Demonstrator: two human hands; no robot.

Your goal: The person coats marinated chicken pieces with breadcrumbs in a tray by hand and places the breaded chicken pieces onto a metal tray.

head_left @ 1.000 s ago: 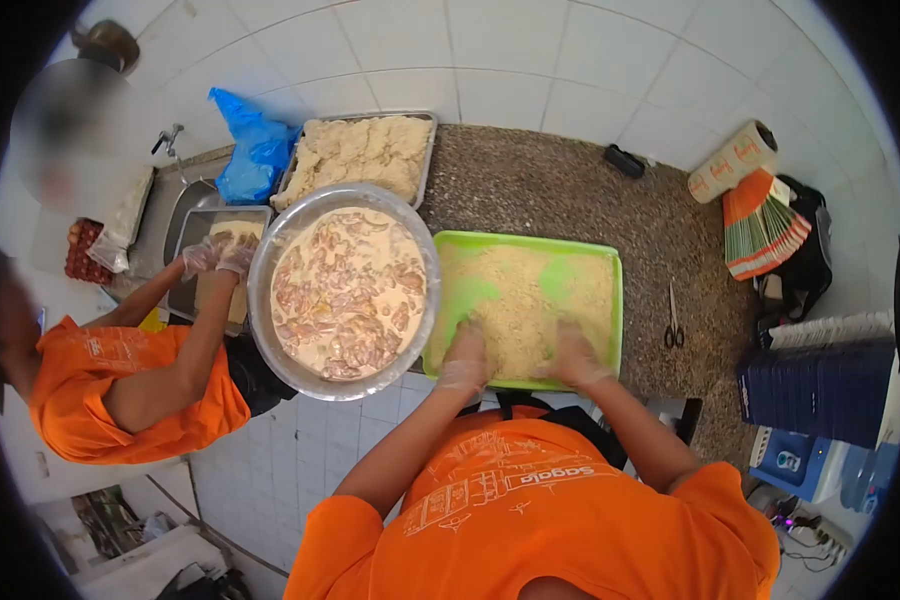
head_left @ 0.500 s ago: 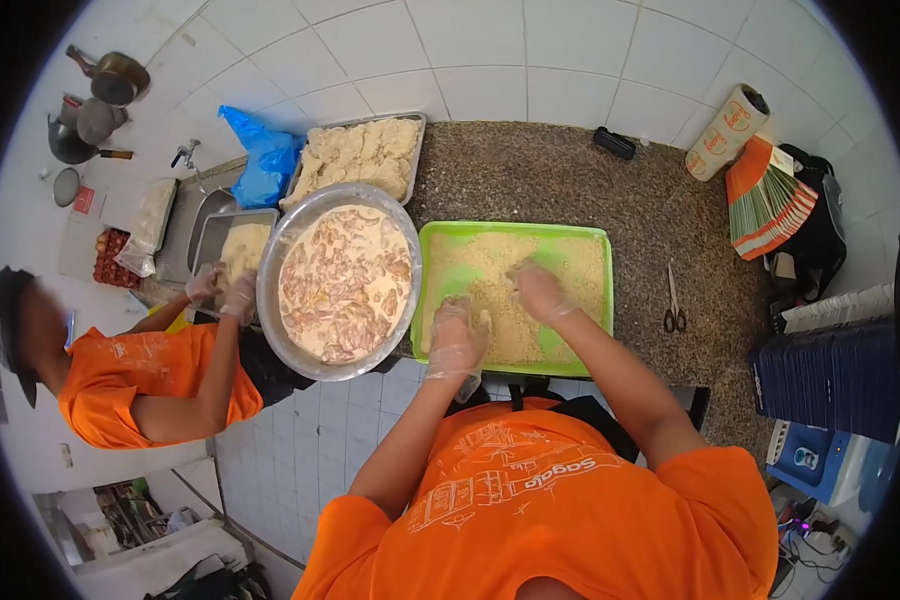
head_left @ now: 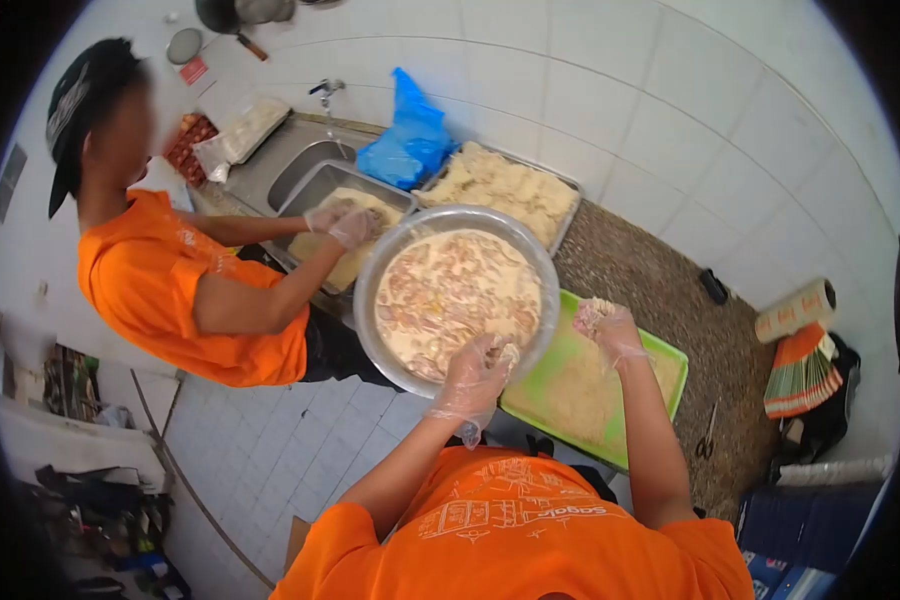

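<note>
My left hand (head_left: 476,376), in a clear plastic glove, is over the near right rim of a large metal basin (head_left: 372,268). Its fingers are curled, with pale crumbs stuck to them; whether anything is inside them is hidden. Pieces of raw meat (head_left: 455,290) lie in creamy batter in the basin. Above the far left part of a green tray (head_left: 676,392) is my gloved right hand (head_left: 612,330). Its fingers are bent together, crumb-coated and pinkish at the tips; I cannot make out what they hold. Breadcrumbs (head_left: 575,390) cover much of the tray.
A co-worker (head_left: 195,290) at the left has both gloved hands in a metal pan (head_left: 395,193) of pale coating. Behind the basin stand a tray of coated pieces (head_left: 500,190) and a blue plastic bag (head_left: 407,145). Scissors (head_left: 707,435) lie right of the green tray.
The view has swung left. My left hand has gone from the green tray to the basin's rim. My right hand has lifted from the crumbs to the tray's far left part.
</note>
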